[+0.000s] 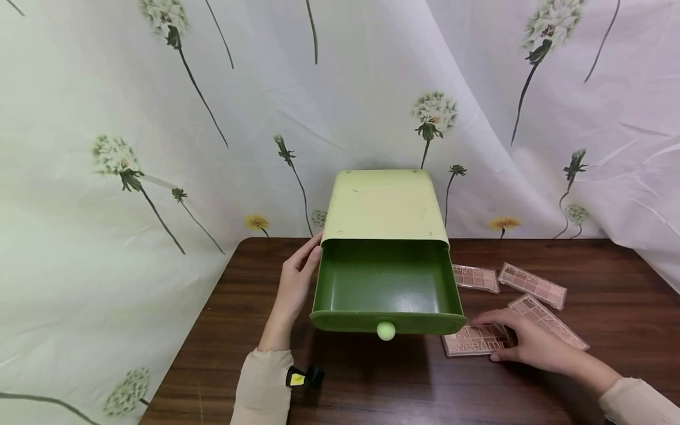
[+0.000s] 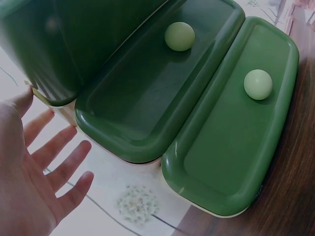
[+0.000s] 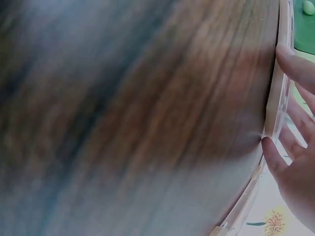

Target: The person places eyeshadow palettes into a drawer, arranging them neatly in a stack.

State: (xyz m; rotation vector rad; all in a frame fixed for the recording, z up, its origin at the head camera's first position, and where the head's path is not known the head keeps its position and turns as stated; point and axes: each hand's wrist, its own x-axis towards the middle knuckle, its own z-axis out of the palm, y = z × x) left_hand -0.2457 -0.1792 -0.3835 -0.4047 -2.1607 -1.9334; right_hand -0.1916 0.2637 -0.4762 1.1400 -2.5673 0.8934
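Note:
A green drawer box (image 1: 385, 203) with a pale lid stands at the back of the wooden table (image 1: 372, 383). Its top drawer (image 1: 388, 283) is pulled out and holds nothing; a pale round knob (image 1: 386, 330) sits on its front. My left hand (image 1: 300, 268) rests flat against the box's left side, fingers straight. In the left wrist view the left hand (image 2: 44, 167) is spread beside two drawer fronts (image 2: 226, 142). My right hand (image 1: 504, 339) pinches a pink eyeshadow palette (image 1: 470, 342) lying on the table by the drawer's right corner. The right wrist view shows the palette's edge (image 3: 275, 98) between thumb and fingers (image 3: 295, 64).
Three more pink palettes (image 1: 475, 277), (image 1: 532, 285), (image 1: 552, 321) lie on the table right of the box. A dandelion-print curtain (image 1: 159, 147) hangs behind and drapes over the left side. The table's left edge (image 1: 186, 342) runs near my left forearm.

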